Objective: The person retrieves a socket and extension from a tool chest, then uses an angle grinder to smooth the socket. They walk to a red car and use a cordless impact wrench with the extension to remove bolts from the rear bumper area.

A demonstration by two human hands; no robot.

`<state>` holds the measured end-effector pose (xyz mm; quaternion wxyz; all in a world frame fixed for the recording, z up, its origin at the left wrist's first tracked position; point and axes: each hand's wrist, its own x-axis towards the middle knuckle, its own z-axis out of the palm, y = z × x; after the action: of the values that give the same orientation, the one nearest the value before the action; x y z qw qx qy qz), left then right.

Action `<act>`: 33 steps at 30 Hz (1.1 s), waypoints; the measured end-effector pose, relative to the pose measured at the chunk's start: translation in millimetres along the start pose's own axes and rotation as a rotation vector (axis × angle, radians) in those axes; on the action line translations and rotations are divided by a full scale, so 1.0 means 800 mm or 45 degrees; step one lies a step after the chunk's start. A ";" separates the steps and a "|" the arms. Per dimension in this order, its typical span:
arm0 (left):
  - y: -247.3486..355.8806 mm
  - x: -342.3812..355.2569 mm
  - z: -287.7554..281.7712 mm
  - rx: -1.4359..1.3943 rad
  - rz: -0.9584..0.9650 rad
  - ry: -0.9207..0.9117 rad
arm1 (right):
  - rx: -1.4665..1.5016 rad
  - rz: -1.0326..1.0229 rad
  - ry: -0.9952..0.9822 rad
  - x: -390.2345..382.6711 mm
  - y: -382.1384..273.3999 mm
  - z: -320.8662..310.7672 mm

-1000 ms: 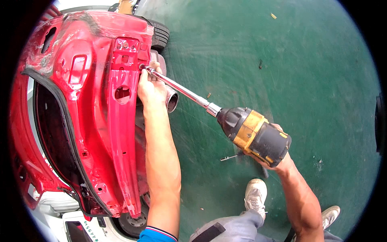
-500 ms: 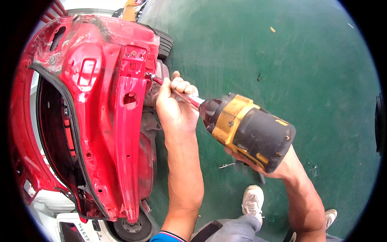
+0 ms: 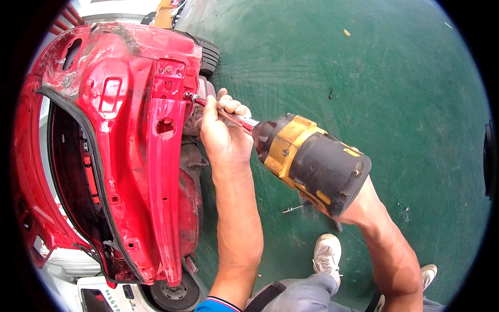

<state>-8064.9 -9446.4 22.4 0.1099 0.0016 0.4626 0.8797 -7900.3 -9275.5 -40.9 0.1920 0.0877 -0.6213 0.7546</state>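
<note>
A black and yellow cordless impact wrench [image 3: 317, 161] points up and left toward a red car's rear end. My right hand [image 3: 349, 208] is wrapped round its handle, most of the fingers hidden behind the tool body. From its nose runs a long extension bar [image 3: 248, 124], red along the shaft with chrome ends. My left hand [image 3: 224, 130] is closed loosely round this bar, thumb along it and fingers curled. The chrome socket end [image 3: 191, 97] meets the edge of the red rear crossmember [image 3: 165, 208]; any fastener there is too small to tell.
The stripped red car body [image 3: 112, 156] fills the left side, its rear opening edged by a black rubber seal [image 3: 96, 125]. A tyre [image 3: 209, 56] shows beyond. A metal tool [image 3: 293, 209] lies on the green floor [image 3: 405, 93] near my shoe [image 3: 327, 255]. A white vehicle [image 3: 104, 294] stands lower left.
The impact wrench and my right hand have shifted slightly left, toward the car. My left hand stays closed round the extension bar, and the socket end remains at the crossmember.
</note>
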 end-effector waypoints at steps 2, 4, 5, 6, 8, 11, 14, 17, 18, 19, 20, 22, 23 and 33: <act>-0.003 -0.002 0.004 0.057 0.036 0.029 | 0.006 0.074 -0.042 -0.003 -0.001 -0.003; -0.003 -0.002 0.003 0.065 0.030 0.032 | 0.019 0.103 -0.031 -0.003 -0.001 -0.002; -0.004 -0.001 0.003 0.069 0.027 0.033 | -0.005 0.054 0.013 -0.003 -0.001 0.000; -0.004 -0.001 0.002 0.056 0.017 0.024 | -0.031 0.007 0.056 -0.002 0.000 0.002; -0.004 0.000 -0.001 0.028 -0.003 0.006 | -0.047 0.011 0.055 -0.003 0.001 0.001; -0.003 0.002 -0.006 0.091 0.027 -0.014 | 0.011 0.085 -0.010 -0.003 0.001 0.000; -0.009 0.003 -0.002 0.114 0.045 0.033 | 0.052 0.110 0.007 -0.003 0.003 0.001; -0.010 0.001 0.000 0.131 0.059 0.042 | 0.033 0.177 -0.047 -0.007 0.007 -0.001; -0.010 0.000 0.001 0.134 0.057 0.059 | 0.019 0.129 -0.033 -0.007 0.009 0.000; -0.010 0.000 0.003 0.135 0.055 0.076 | 0.005 0.082 -0.018 -0.007 0.010 0.001; -0.010 -0.001 0.004 0.137 0.053 0.092 | -0.016 0.060 0.009 -0.007 0.007 0.002; -0.007 -0.004 0.001 0.097 0.040 0.046 | -0.023 0.068 0.023 -0.008 0.003 0.008; -0.006 -0.005 0.000 0.077 0.032 0.022 | -0.014 0.098 0.011 -0.009 0.003 0.010; -0.001 0.009 0.012 0.056 0.024 0.053 | -0.003 0.055 -0.030 0.002 -0.010 0.004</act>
<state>-8070.9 -9437.1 26.5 0.0919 -0.0100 0.4842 0.8701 -7898.5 -9276.7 -32.6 0.1683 0.0828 -0.6262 0.7568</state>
